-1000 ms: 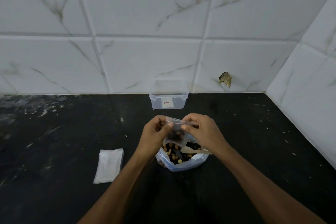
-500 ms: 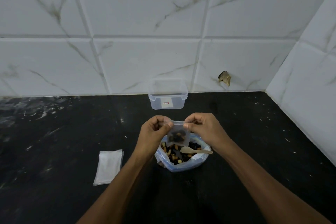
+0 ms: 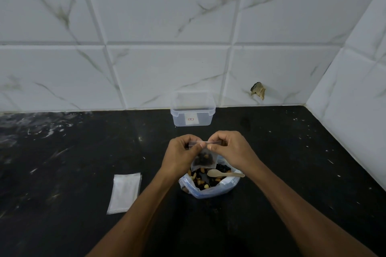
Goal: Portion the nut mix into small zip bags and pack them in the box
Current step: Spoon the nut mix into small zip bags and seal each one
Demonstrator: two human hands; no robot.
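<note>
The black desk [image 3: 62, 162] runs under a wall of white marbled tiles [image 3: 167, 6], with one chipped hole in the tile [image 3: 258, 90] low on the right. Nearest the body, the big open bag of nut mix [image 3: 211, 185] sits on the desk with a small wooden spoon [image 3: 224, 173] lying across its mouth, handle pointing right. Left of it, well apart, lies a flat stack of empty zip bags [image 3: 124, 193], long axis running roughly away from the person. The clear box [image 3: 192, 111] stands against the wall, straight ahead of the hands and beyond them, lidless as far as can be seen and apparently empty; its near face carries a small white label with a red mark, too small to read. The left hand [image 3: 180, 156] and right hand [image 3: 228, 151] are raised just above the big bag, each pinching the top strip of one small filled zip bag [image 3: 204, 157], thumbs in front, fingers curled behind. The strip's long axis runs left to right between them, and the portion hangs below. The seal looks to be in the act of being pressed shut. From here the box lies directly forward, about equally near either hand, so either could carry the bag over once the strip is closed along its whole length.
</note>
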